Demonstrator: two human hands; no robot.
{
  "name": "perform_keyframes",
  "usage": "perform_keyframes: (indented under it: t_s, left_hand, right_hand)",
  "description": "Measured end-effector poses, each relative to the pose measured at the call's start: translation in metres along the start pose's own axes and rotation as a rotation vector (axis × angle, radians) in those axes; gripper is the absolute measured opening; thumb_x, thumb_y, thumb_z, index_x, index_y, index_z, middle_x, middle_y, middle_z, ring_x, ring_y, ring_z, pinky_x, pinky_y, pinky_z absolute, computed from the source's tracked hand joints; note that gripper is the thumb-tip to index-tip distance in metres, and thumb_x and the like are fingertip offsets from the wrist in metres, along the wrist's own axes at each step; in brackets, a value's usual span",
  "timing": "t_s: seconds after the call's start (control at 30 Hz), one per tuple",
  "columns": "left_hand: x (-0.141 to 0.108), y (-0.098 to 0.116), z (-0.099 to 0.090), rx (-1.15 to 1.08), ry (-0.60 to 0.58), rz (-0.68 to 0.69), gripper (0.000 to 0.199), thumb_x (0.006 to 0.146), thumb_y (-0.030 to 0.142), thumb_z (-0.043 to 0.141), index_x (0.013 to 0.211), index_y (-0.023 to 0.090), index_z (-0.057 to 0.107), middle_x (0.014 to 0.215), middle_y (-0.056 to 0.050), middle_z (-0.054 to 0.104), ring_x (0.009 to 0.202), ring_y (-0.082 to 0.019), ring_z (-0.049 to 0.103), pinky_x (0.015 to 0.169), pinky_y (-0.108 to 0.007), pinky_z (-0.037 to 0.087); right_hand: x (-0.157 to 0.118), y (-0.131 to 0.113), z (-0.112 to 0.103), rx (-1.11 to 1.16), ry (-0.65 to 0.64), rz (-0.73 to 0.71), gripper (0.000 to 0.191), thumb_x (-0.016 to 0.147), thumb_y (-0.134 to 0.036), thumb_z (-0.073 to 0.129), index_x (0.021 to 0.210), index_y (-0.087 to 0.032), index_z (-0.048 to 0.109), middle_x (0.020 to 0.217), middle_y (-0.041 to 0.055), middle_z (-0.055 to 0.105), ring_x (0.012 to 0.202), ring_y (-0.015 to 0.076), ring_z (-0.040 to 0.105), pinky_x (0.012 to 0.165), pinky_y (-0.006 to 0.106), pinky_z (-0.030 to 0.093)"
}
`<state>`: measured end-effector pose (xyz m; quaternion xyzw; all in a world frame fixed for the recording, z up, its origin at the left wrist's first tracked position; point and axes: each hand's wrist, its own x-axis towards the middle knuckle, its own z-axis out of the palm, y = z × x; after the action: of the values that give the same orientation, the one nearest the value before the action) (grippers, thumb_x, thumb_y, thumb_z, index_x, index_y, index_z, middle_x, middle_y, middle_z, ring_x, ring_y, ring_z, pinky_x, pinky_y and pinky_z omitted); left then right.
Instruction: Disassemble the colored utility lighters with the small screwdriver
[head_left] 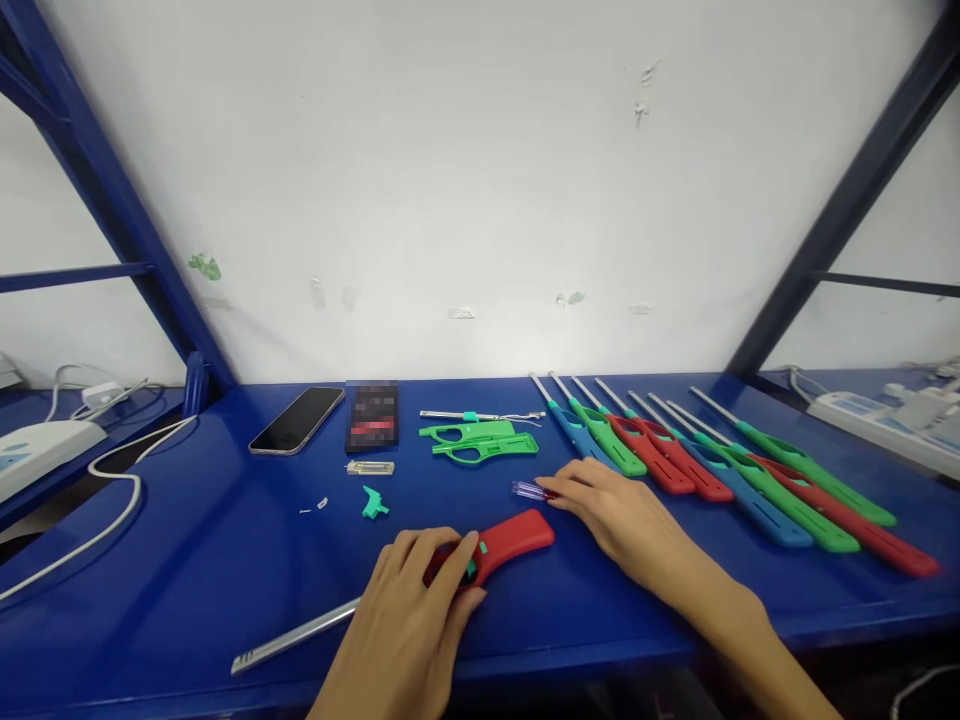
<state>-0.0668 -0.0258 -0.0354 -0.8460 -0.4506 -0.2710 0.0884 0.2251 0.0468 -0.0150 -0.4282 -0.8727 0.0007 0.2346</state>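
My left hand (409, 610) is closed around the middle of a red long-necked gas lighter (517, 535). The lighter lies on the blue table, its silver tube pointing to the lower left and its red handle to the right. Beyond the handle's end, my right hand (611, 505) pinches a small screwdriver with a clear purple handle (531, 490) close to the tabletop. Its shaft is hidden by the fingers. Near the left hand lies a teal trigger piece (374, 503). Further back are the opened green lighter shell halves (484, 442), a loose metal tube (450, 415) and a clear fuel tank (371, 468).
Several assembled lighters (750, 480) in blue, green and red lie in a slanted row at right. A phone (298, 420) and a dark box (372, 417) lie at back left. A white cable (135, 490) crosses the left side. A white wall (480, 200) rises behind.
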Motion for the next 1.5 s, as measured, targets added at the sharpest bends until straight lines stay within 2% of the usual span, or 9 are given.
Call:
perform_keyframes:
  t_s: [0.17, 0.3, 0.5, 0.6, 0.77, 0.9, 1.1, 1.4, 1.5]
  left_hand:
    - [0.006, -0.005, -0.002, 0.042, 0.142, 0.006, 0.032, 0.116, 0.025, 0.034, 0.134, 0.025, 0.061, 0.099, 0.000, 0.079, 0.082, -0.022, 0.077, 0.076, -0.037, 0.065]
    - [0.008, -0.005, -0.001, -0.024, 0.120, -0.072, 0.031, 0.116, 0.025, 0.035, 0.129, 0.029, 0.063, 0.108, 0.000, 0.077, 0.086, -0.019, 0.077, 0.073, -0.031, 0.065]
    - [0.009, -0.005, -0.002, 0.016, 0.123, -0.019, 0.032, 0.115, 0.040, 0.042, 0.120, 0.025, 0.069, 0.110, -0.006, 0.075, 0.090, -0.026, 0.075, 0.075, -0.043, 0.066]
    - [0.010, -0.006, -0.002, -0.003, 0.113, -0.020, 0.038, 0.113, 0.049, 0.044, 0.113, 0.025, 0.072, 0.107, -0.007, 0.075, 0.089, -0.027, 0.075, 0.074, -0.043, 0.065]
    - [0.010, -0.007, 0.000, -0.014, 0.103, -0.016, 0.042, 0.114, 0.049, 0.042, 0.112, 0.023, 0.074, 0.105, -0.006, 0.075, 0.088, -0.025, 0.073, 0.076, -0.041, 0.064]
    - [0.011, -0.007, 0.001, -0.015, 0.105, -0.012, 0.042, 0.114, 0.049, 0.042, 0.112, 0.023, 0.075, 0.104, -0.006, 0.076, 0.086, -0.024, 0.072, 0.075, -0.038, 0.062]
    - [0.011, -0.006, 0.000, 0.021, 0.093, -0.003, 0.045, 0.115, 0.049, 0.040, 0.114, 0.021, 0.076, 0.106, -0.007, 0.076, 0.089, -0.025, 0.072, 0.077, -0.041, 0.062]
    - [0.013, -0.006, -0.001, 0.030, 0.134, 0.040, 0.047, 0.115, 0.047, 0.039, 0.112, 0.020, 0.078, 0.102, -0.007, 0.077, 0.084, -0.024, 0.073, 0.074, -0.040, 0.064]
    - [0.013, -0.006, -0.001, 0.030, 0.114, 0.030, 0.047, 0.116, 0.047, 0.039, 0.113, 0.020, 0.078, 0.103, -0.007, 0.077, 0.085, -0.023, 0.074, 0.074, -0.039, 0.064]
  right_hand:
    - [-0.003, -0.001, -0.004, 0.053, 0.143, 0.023, 0.028, 0.112, -0.024, 0.047, 0.127, -0.023, 0.072, 0.115, 0.0098, 0.076, 0.100, 0.0290, 0.071, 0.086, 0.045, 0.060]
    - [-0.005, -0.007, -0.008, 0.130, 0.265, 0.071, 0.018, 0.112, -0.025, 0.051, 0.122, -0.025, 0.066, 0.113, 0.0079, 0.074, 0.103, 0.0272, 0.070, 0.089, 0.042, 0.057]
    - [-0.007, -0.008, -0.006, 0.274, 0.416, 0.139, 0.010, 0.111, -0.028, 0.053, 0.121, -0.025, 0.056, 0.104, 0.0058, 0.074, 0.088, 0.0227, 0.075, 0.075, 0.035, 0.057]
    - [-0.007, -0.010, -0.005, 0.373, 0.433, 0.138, 0.010, 0.109, -0.028, 0.057, 0.119, -0.026, 0.056, 0.100, 0.0040, 0.076, 0.084, 0.0213, 0.077, 0.071, 0.032, 0.059]
    - [-0.006, -0.025, -0.011, 0.588, 0.528, 0.171, 0.009, 0.112, -0.033, 0.054, 0.117, -0.029, 0.047, 0.091, -0.0006, 0.071, 0.069, 0.0162, 0.073, 0.061, 0.028, 0.061]
    - [-0.002, -0.039, -0.013, 0.721, 0.478, 0.175, 0.009, 0.113, -0.036, 0.052, 0.115, -0.030, 0.046, 0.088, -0.0020, 0.072, 0.065, 0.0155, 0.073, 0.055, 0.027, 0.061]
    - [0.001, -0.045, -0.007, 0.722, 0.430, 0.179, 0.013, 0.110, -0.034, 0.061, 0.118, -0.029, 0.051, 0.092, -0.0010, 0.075, 0.077, 0.0159, 0.076, 0.076, 0.030, 0.062]
    - [-0.005, -0.042, -0.009, 0.655, 0.387, 0.117, 0.016, 0.109, -0.028, 0.060, 0.124, -0.028, 0.054, 0.093, -0.0001, 0.078, 0.073, 0.0163, 0.073, 0.073, 0.030, 0.059]
    - [-0.004, -0.043, -0.011, 0.632, 0.385, 0.105, 0.030, 0.108, -0.027, 0.061, 0.137, -0.028, 0.053, 0.094, 0.0011, 0.080, 0.076, 0.0188, 0.076, 0.073, 0.031, 0.061]
